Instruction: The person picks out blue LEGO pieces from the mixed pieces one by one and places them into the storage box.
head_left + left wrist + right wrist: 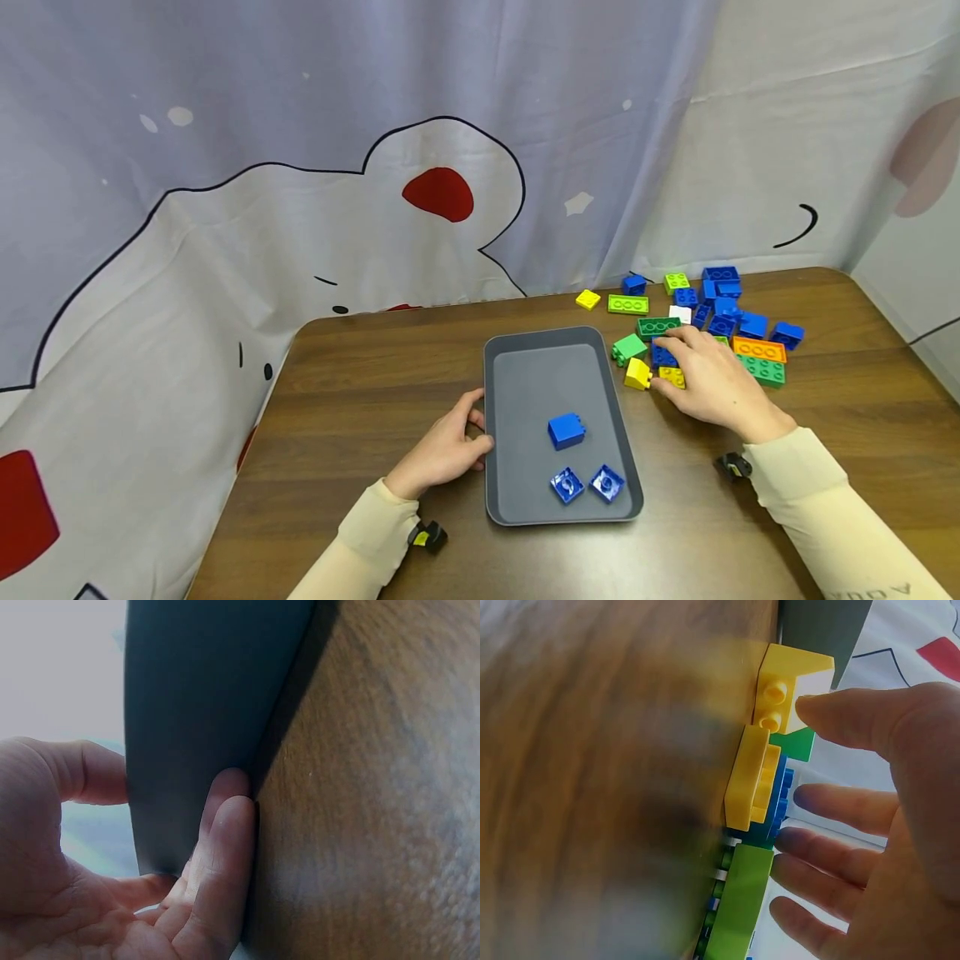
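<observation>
A grey tray (517,358) lies on the wooden table with three blue bricks in it, one of them a larger block (566,431). My left hand (450,442) grips the tray's left side, thumb over the rim and other fingers along the outer wall (195,697). Over the brick pile reaches my right hand (712,379), fingers spread and slightly bent. Its thumb tip is right at a yellow sloped brick (795,682); nothing is gripped. Under and beside the fingers lie a flat yellow brick (746,776), a blue brick (663,354) and a lime-green brick (742,900).
Beyond the right hand, several blue bricks (725,308) are heaped near the table's back edge. Also there are an orange brick (759,349), a green brick (763,371) and a white brick (680,314). A printed curtain (300,233) hangs behind the table.
</observation>
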Tool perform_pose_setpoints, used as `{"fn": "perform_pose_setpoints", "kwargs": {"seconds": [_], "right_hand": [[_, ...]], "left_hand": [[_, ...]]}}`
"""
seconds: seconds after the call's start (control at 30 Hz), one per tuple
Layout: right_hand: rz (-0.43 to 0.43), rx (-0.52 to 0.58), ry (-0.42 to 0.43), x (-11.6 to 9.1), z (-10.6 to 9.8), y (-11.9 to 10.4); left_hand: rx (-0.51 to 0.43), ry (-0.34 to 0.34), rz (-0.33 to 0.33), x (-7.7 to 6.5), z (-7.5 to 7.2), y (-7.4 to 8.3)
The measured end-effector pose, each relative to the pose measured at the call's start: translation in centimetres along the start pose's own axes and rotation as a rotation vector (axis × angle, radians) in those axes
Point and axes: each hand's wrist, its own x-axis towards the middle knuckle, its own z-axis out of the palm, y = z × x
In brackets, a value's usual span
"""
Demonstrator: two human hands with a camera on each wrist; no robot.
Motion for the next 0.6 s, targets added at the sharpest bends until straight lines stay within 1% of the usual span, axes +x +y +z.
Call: {"fn": "perform_pose_setpoints", "kwargs": {"seconds": [0.17,0.27,0.43,0.6], "right_hand": [[0.012,-0.020,-0.014,-0.22,-0.15,0.03],[-0.001,-0.036,0.001,-0.33,-0.10,0.08],[-0.044,-0.059,0.047,-0.44,0.01,0.19],[-0.050,-0.062,0.051,-0.40,-0.02,0.14]], "left_hand": [[-0.004,0.001,0.012,-0.09,0.00,0.13],[-0.008,-0.001,0.022,-0.15,0.03,0.18],[0.003,0.005,0.021,-0.18,0.03,0.14],[0.005,0.008,0.024,-0.21,-0.03,0.10]]}}
